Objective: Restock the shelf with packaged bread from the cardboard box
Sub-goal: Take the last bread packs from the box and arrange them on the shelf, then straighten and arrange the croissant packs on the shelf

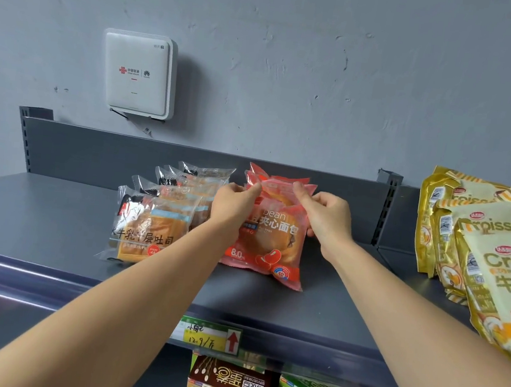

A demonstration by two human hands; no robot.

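Together, left hand (236, 202) and right hand (328, 221), pinch-grip on about four red packs (262, 252).

Red bread packs (263, 241) — upright (leaning back) on shelf (56, 219).

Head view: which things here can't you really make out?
- Cardboard box: nowhere in the head view.
- Red bread packs: how many stand behind the front one is hidden by it, the left hand and the right hand.
- Croissant bags: cut off by the right edge.
- Price tag: handwriting too small to read surely.
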